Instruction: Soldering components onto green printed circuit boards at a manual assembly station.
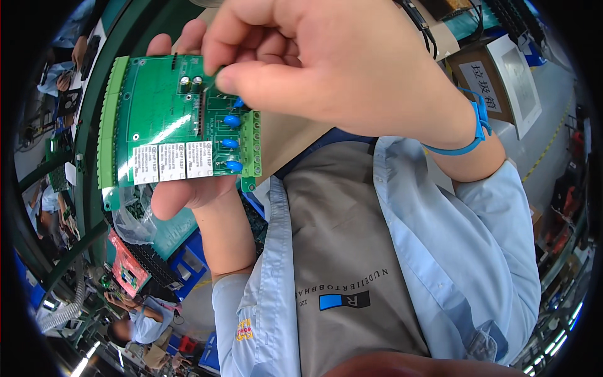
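Note:
A green circuit board [151, 107] rests in my left hand [201, 191], which grips it from below with the thumb at the near edge and fingertips past the far edge. Long light-green terminal blocks [113, 119] line its left side, and a shorter terminal block [252, 147] sits on the right. White relays [173, 162], blue disc components [231, 121] and two small capacitors [190, 82] stand on it. Over the upper right of the board, my right hand [314, 63] is closed in a pinch; whatever lies between thumb and forefinger is hidden. A blue wrist strap [480, 122] circles my right wrist.
At the upper right stands a cardboard box [496, 107] with a white label. Black cables [424, 28] lie beyond my right hand. Below the board hangs a clear plastic bag [135, 225], near a red sheet [129, 267] bearing another board. A co-worker [147, 320] is at the lower left.

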Action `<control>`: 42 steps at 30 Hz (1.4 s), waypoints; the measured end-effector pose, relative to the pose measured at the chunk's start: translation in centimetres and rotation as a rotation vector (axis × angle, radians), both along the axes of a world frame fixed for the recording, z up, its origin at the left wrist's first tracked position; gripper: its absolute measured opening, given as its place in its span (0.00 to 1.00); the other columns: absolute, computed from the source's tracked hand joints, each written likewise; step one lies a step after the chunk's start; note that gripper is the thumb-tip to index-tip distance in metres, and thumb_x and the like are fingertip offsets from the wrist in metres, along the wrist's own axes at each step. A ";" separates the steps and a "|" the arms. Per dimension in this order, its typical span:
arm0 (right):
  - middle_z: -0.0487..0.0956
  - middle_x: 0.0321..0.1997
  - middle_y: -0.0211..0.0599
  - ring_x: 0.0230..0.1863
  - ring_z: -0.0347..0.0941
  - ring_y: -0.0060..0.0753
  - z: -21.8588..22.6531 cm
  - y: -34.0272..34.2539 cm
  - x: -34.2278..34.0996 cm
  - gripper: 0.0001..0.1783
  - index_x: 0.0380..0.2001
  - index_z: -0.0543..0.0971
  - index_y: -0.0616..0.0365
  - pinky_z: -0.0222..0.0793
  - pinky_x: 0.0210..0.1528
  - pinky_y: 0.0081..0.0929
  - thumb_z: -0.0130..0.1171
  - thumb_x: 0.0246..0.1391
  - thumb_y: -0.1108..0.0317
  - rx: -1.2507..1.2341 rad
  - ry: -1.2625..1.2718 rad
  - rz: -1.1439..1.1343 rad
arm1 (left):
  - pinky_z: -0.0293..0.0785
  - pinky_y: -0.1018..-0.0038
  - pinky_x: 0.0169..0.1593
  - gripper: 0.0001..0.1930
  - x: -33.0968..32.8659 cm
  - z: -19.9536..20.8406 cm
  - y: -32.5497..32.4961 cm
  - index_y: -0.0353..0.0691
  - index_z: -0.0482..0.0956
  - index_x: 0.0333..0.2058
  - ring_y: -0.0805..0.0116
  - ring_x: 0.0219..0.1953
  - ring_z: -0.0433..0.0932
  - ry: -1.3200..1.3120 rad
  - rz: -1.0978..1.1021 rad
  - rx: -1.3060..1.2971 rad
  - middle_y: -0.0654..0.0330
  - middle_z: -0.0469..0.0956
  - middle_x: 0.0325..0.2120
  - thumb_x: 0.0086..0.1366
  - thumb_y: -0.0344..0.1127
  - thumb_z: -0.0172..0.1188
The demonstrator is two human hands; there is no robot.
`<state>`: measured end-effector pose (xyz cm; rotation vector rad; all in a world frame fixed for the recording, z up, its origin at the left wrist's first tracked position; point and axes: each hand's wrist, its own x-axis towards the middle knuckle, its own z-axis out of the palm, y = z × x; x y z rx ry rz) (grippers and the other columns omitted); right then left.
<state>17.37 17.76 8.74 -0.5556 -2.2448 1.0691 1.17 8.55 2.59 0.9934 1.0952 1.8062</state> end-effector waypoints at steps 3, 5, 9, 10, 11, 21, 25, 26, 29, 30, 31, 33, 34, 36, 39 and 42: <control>0.80 0.23 0.35 0.20 0.68 0.29 -0.1 0.0 -0.2 0.01 0.26 0.80 0.62 0.66 0.26 0.23 0.63 0.49 0.76 -0.122 0.023 0.028 | 0.65 0.50 0.72 0.81 -0.8 -1.0 1.5 0.33 0.55 0.73 0.41 0.68 0.68 -0.256 -0.360 0.336 0.38 0.65 0.68 0.28 0.89 0.67; 0.80 0.22 0.33 0.20 0.68 0.27 -0.1 -0.1 -0.2 0.00 0.26 0.81 0.61 0.65 0.26 0.22 0.63 0.49 0.76 -0.166 0.031 0.041 | 0.65 0.49 0.72 0.82 -1.0 -1.3 1.5 0.33 0.55 0.73 0.40 0.69 0.68 -0.338 -0.478 0.446 0.37 0.65 0.68 0.27 0.90 0.67; 0.81 0.23 0.34 0.20 0.68 0.30 0.0 -0.7 0.3 0.01 0.27 0.82 0.61 0.66 0.27 0.24 0.62 0.50 0.76 -0.096 -0.077 0.028 | 0.64 0.47 0.72 0.81 -0.1 -0.9 0.2 0.33 0.56 0.72 0.40 0.69 0.67 -0.123 -0.177 0.166 0.37 0.64 0.68 0.27 0.91 0.65; 0.81 0.23 0.34 0.20 0.68 0.30 0.0 -0.7 0.4 0.01 0.27 0.82 0.61 0.66 0.27 0.24 0.62 0.50 0.76 -0.098 -0.076 0.024 | 0.64 0.47 0.72 0.81 0.1 -0.6 0.0 0.33 0.56 0.72 0.40 0.69 0.67 -0.092 -0.139 0.125 0.38 0.64 0.68 0.27 0.91 0.65; 0.81 0.23 0.34 0.20 0.69 0.30 0.0 -0.7 0.4 0.01 0.27 0.82 0.61 0.67 0.27 0.24 0.62 0.50 0.76 -0.078 -0.086 0.021 | 0.64 0.46 0.72 0.81 0.2 -0.2 -0.2 0.34 0.57 0.72 0.41 0.69 0.67 -0.052 -0.128 0.097 0.38 0.64 0.69 0.27 0.91 0.65; 0.82 0.25 0.36 0.21 0.71 0.34 0.3 -1.0 0.4 0.03 0.26 0.81 0.61 0.70 0.30 0.26 0.61 0.51 0.74 -0.015 -0.163 0.014 | 0.65 0.45 0.72 0.76 1.1 0.8 -0.3 0.41 0.58 0.73 0.43 0.69 0.69 0.083 -0.046 0.028 0.40 0.65 0.69 0.32 0.90 0.64; 0.82 0.26 0.36 0.21 0.71 0.35 0.4 -1.0 0.5 0.03 0.25 0.81 0.62 0.71 0.31 0.27 0.62 0.50 0.74 0.009 -0.168 0.013 | 0.64 0.45 0.72 0.75 1.3 0.9 -0.3 0.42 0.57 0.73 0.44 0.68 0.69 0.073 -0.065 0.019 0.40 0.65 0.69 0.33 0.89 0.65; 0.82 0.26 0.36 0.21 0.71 0.35 0.4 -1.0 0.5 0.03 0.25 0.81 0.62 0.71 0.32 0.27 0.62 0.50 0.74 0.011 -0.175 0.014 | 0.64 0.46 0.72 0.75 1.3 0.9 -0.4 0.41 0.57 0.73 0.44 0.68 0.69 0.070 -0.065 0.010 0.40 0.65 0.69 0.33 0.89 0.65; 0.82 0.27 0.37 0.22 0.72 0.36 0.4 -1.0 0.4 0.03 0.26 0.81 0.62 0.72 0.33 0.28 0.61 0.50 0.74 0.016 -0.196 0.018 | 0.64 0.48 0.72 0.76 1.5 0.9 -0.4 0.40 0.57 0.73 0.46 0.68 0.69 0.063 -0.063 -0.013 0.40 0.66 0.68 0.32 0.88 0.66; 0.82 0.27 0.37 0.22 0.72 0.36 0.4 -1.0 0.4 0.03 0.26 0.81 0.62 0.72 0.33 0.28 0.61 0.50 0.74 0.015 -0.196 0.018 | 0.64 0.48 0.72 0.77 1.5 0.9 -0.4 0.39 0.57 0.73 0.46 0.68 0.69 0.062 -0.062 -0.018 0.40 0.66 0.68 0.31 0.88 0.67; 0.82 0.27 0.37 0.23 0.72 0.37 0.4 -1.1 0.4 0.03 0.26 0.81 0.62 0.73 0.34 0.29 0.61 0.50 0.74 0.004 -0.199 0.020 | 0.64 0.49 0.72 0.77 1.7 0.9 -0.4 0.38 0.56 0.73 0.46 0.68 0.69 0.045 -0.061 -0.014 0.41 0.66 0.68 0.31 0.88 0.67; 0.82 0.27 0.38 0.24 0.73 0.38 0.4 -1.2 0.4 0.03 0.27 0.81 0.62 0.73 0.35 0.29 0.62 0.49 0.74 -0.017 -0.204 0.024 | 0.65 0.51 0.72 0.78 2.0 0.7 -0.4 0.37 0.56 0.73 0.48 0.68 0.70 0.011 -0.058 -0.007 0.41 0.66 0.68 0.30 0.88 0.68; 0.82 0.27 0.38 0.24 0.73 0.38 0.5 -1.2 0.4 0.03 0.27 0.81 0.62 0.73 0.35 0.29 0.62 0.49 0.74 -0.028 -0.207 0.026 | 0.65 0.51 0.72 0.79 2.1 0.7 -0.4 0.36 0.56 0.73 0.48 0.68 0.70 0.002 -0.057 -0.005 0.42 0.66 0.68 0.30 0.88 0.68; 0.82 0.27 0.38 0.24 0.73 0.38 0.5 -1.2 0.5 0.03 0.27 0.81 0.62 0.73 0.36 0.30 0.62 0.49 0.74 -0.018 -0.202 0.028 | 0.65 0.52 0.72 0.79 2.3 0.6 -0.3 0.35 0.55 0.73 0.49 0.68 0.70 -0.016 -0.046 -0.006 0.42 0.67 0.68 0.30 0.88 0.69; 0.82 0.27 0.38 0.25 0.74 0.39 0.5 -1.1 0.3 0.03 0.27 0.81 0.62 0.73 0.36 0.30 0.62 0.49 0.74 -0.011 -0.195 0.030 | 0.65 0.54 0.71 0.81 2.5 0.6 -0.3 0.33 0.54 0.73 0.50 0.67 0.71 -0.040 -0.023 -0.012 0.43 0.67 0.68 0.29 0.87 0.70; 0.82 0.27 0.39 0.25 0.74 0.39 0.4 -1.1 0.3 0.03 0.27 0.81 0.62 0.73 0.36 0.30 0.62 0.49 0.73 -0.004 -0.189 0.033 | 0.65 0.54 0.71 0.81 2.4 0.6 -0.3 0.33 0.53 0.73 0.50 0.67 0.71 -0.047 -0.035 -0.011 0.44 0.68 0.67 0.28 0.86 0.71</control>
